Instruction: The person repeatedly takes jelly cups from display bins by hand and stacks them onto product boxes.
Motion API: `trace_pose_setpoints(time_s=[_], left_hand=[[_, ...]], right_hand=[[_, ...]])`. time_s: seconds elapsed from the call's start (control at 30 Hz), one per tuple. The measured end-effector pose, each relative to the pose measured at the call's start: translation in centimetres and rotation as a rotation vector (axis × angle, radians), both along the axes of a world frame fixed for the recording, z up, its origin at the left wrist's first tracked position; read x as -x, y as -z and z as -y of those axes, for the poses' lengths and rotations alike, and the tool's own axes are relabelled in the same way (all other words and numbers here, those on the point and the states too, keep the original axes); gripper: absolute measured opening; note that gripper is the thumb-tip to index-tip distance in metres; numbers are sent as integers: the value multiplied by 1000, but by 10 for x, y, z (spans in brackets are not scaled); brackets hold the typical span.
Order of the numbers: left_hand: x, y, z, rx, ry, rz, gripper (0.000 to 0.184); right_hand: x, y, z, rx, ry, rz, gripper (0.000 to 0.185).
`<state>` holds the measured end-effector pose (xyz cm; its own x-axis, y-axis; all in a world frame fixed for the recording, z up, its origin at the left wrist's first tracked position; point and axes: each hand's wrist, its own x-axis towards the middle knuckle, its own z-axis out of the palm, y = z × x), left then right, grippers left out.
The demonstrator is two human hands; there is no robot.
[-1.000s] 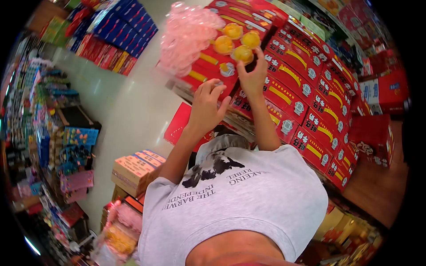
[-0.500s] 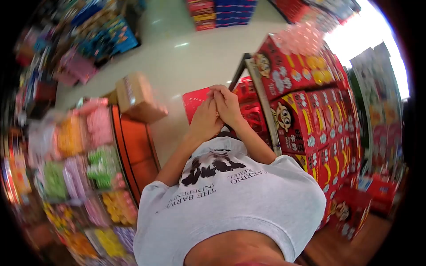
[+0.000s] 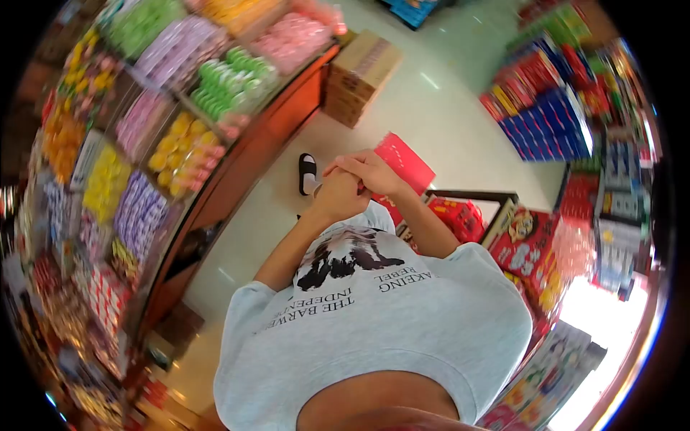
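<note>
My left hand (image 3: 338, 197) and my right hand (image 3: 369, 172) are clasped together in front of my belly. The right hand lies over the left, its fingers pressed together across the left's. Both hands are closed, and no object shows between them; the palms are hidden. Just beyond the right hand is a flat red sheet or box panel (image 3: 407, 164) with a dotted edge, apart from the fingers as far as I can tell. Below the hands is my white shirt (image 3: 374, 323) with dark print. A foot in a black sandal (image 3: 307, 172) stands on the floor past the left hand.
A curved display stand (image 3: 266, 136) with bins of wrapped sweets runs along the left. A cardboard carton (image 3: 363, 72) stands at its end. To the right are red drink cartons (image 3: 525, 241), a black-edged rack (image 3: 474, 195) and stacked blue boxes (image 3: 550, 126).
My view and body have turned right, so the sweets stand and carton now sit higher in view and the blue boxes lie at the right. The hands stay clasped.
</note>
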<state>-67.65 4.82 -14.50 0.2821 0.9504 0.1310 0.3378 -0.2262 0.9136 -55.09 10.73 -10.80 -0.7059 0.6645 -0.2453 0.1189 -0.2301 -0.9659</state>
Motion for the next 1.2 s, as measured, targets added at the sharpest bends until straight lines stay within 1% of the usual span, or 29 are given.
trace_pose_setpoints(time_s=[0.03, 0.1, 0.17, 0.2, 0.23, 0.27, 0.3, 0.33, 0.37, 0.4, 0.47, 0.5, 0.53, 0.57, 0.6, 0.63, 0.7, 0.73, 0.77, 0.8, 0.83, 0.87, 0.9, 0.93, 0.97, 1.07, 1.1, 1.17, 1.2], left_hand=[[14, -1, 1, 8, -51, -5, 13], [41, -4, 4, -10, -251, 114, 9], [74, -14, 2, -16, -347, 149, 10], [91, -17, 1, -28, -398, 188, 11], [106, -12, -2, -27, -436, 179, 11], [121, -1, -4, -23, -527, 192, 11], [137, 11, -5, -16, -616, 204, 11], [153, 20, -5, -5, -644, 194, 11], [168, 30, -6, 32, -680, 265, 11], [185, 24, -10, 67, -714, 338, 12], [216, 9, -5, 162, -693, 362, 15], [231, 4, -3, 208, -674, 377, 17], [245, 0, -2, 254, -656, 391, 19], [259, 0, 1, 289, -600, 409, 30], [269, 2, 2, 326, -544, 427, 41], [279, 7, 3, 335, -552, 420, 41], [301, 13, 2, 266, -572, 457, 55], [311, 11, 2, 275, -575, 452, 55], [320, 8, 3, 279, -636, 294, 56], [329, 4, 2, 277, -692, 137, 57], [339, 17, 6, 275, -691, 139, 57], [350, 40, 13, 313, -765, 171, 56], [360, 39, 11, 351, -838, 204, 56], [369, 38, 10, 272, -887, 258, 53], [380, 36, 9, 270, -882, 259, 53], [410, 49, 10, 396, -984, 423, 55], [420, 57, 11, 435, -1008, 485, 56], [444, 101, 19, 293, -1093, 127, 69], [456, 136, 22, 262, -1059, 258, 76]], right_hand=[[19, 0, -8, 55, -117, -44, 42], [58, 10, -20, 93, -229, -101, 43], [100, 10, -29, 344, -292, -244, 40], [122, 13, -35, 358, -330, -242, 40], [144, 17, -43, 295, -352, -253, 42], [167, 21, -50, 230, -372, -268, 43], [190, 28, -53, 242, -403, -273, 43], [213, 36, -53, 281, -324, -249, 43], [232, 41, -54, 316, -243, -222, 44], [251, 43, -57, 331, -265, -227, 44], [280, 45, -59, 160, -265, -210, 44], [294, 50, -62, 175, -271, -215, 44], [308, 58, -64, -24, -293, -290, 42], [320, 67, -65, -224, -310, -364, 39], [333, 78, -65, -210, -311, -369, 39], [346, 87, -64, -254, -277, -379, 38], [372, 95, -60, -291, -240, -398, 36], [383, 96, -57, -218, -203, -292, 35], [392, 95, -53, -144, -167, -182, 35], [403, 95, -50, -141, -166, -181, 35], [417, 96, -48, -253, -164, -85, 34], [430, 98, -48, -365, -161, 11, 33], [443, 101, -46, -369, -160, 12, 33], [455, 108, -43, -281, -224, 59, 35], [468, 115, -40, -190, -285, 107, 37], [508, 159, -29, -152, -337, 5, 38], [517, 158, -30, -151, -323, 11, 38], [532, 147, -28, 119, -431, 84, 45], [544, 159, -21, 110, -408, 88, 45]])
